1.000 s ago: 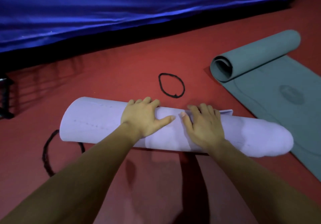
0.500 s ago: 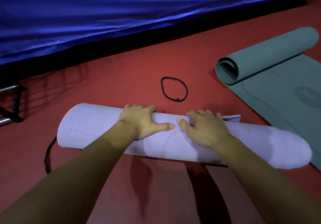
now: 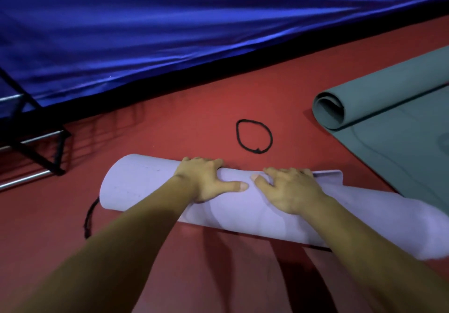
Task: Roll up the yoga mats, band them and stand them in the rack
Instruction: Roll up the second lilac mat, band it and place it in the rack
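A lavender yoga mat (image 3: pixel 136 186) lies rolled up across the red floor. Its loose flap end sticks out at the far right of the roll. My left hand (image 3: pixel 206 179) and my right hand (image 3: pixel 289 191) sit side by side on the middle of the roll, fingers curled over its far side and thumbs spread on the near side. A black band (image 3: pixel 257 151) lies as a loop on the floor just beyond the roll. A second black band (image 3: pixel 88 218) peeks out from under the roll's left end.
A grey-green mat (image 3: pixel 388 94) lies half rolled at the right, its flat part reaching toward me. A black and silver metal rack frame (image 3: pixel 36 157) stands at the left edge. Blue cloth (image 3: pixel 170 21) hangs along the back.
My fingers have curled further over the far side of the lavender roll. The roll has turned slightly away from me, and the view has shifted left, showing more of the rack.
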Demonstrator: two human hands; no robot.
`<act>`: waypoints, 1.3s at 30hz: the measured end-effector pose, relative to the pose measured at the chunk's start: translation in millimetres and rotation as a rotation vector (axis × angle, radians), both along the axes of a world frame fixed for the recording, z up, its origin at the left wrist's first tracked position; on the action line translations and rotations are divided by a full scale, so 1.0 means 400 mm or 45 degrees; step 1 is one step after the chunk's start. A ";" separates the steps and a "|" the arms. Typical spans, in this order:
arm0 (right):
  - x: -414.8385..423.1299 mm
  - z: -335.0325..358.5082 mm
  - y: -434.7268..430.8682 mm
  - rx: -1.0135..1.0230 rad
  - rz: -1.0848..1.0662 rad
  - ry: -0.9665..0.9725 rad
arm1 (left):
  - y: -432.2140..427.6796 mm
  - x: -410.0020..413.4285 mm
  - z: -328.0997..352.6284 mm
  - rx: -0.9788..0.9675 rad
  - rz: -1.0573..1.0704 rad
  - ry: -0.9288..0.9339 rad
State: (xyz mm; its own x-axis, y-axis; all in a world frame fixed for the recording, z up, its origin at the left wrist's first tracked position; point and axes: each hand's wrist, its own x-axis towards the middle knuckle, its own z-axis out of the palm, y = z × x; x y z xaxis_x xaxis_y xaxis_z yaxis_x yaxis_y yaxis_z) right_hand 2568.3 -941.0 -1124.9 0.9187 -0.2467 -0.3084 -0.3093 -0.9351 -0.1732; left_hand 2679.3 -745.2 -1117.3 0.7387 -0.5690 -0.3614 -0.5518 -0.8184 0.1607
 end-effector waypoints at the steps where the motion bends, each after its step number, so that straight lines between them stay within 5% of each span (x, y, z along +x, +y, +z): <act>1: 0.000 0.003 -0.005 0.024 0.001 0.015 | -0.007 0.009 0.004 0.005 0.009 0.049; 5: 0.023 0.013 -0.023 0.069 -0.021 0.023 | -0.028 0.041 0.007 -0.004 0.035 0.111; 12: -0.033 -0.060 0.012 -0.206 -0.127 -0.510 | -0.061 0.102 -0.002 -0.028 0.126 0.174; 22: 0.027 -0.040 -0.029 -0.164 -0.157 -0.448 | -0.077 0.059 -0.033 -0.432 -0.036 -0.208; 28: 0.007 -0.049 -0.025 -0.119 -0.146 -0.529 | -0.088 -0.025 -0.047 -0.129 -0.262 -0.242; 32: -0.066 -0.058 -0.005 0.066 -0.201 -0.957 | -0.096 -0.047 -0.039 -0.104 -0.333 -0.247; 35: -0.154 -0.073 0.008 0.165 -0.394 -1.119 | -0.137 -0.069 -0.031 -0.051 -0.349 -0.193; 39: -0.247 -0.089 0.025 0.589 -1.106 -1.327 | -0.230 -0.100 -0.013 -0.025 -0.446 -0.071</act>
State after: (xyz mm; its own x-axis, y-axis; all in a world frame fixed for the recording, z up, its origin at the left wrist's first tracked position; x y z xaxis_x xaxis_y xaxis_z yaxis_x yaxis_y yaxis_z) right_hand 2469.3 -931.2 -1160.3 0.3846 -0.9025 0.1941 -0.2880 -0.3170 -0.9036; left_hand 2639.4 -837.3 -1122.6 0.5159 -0.7977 -0.3122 -0.8068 -0.5750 0.1361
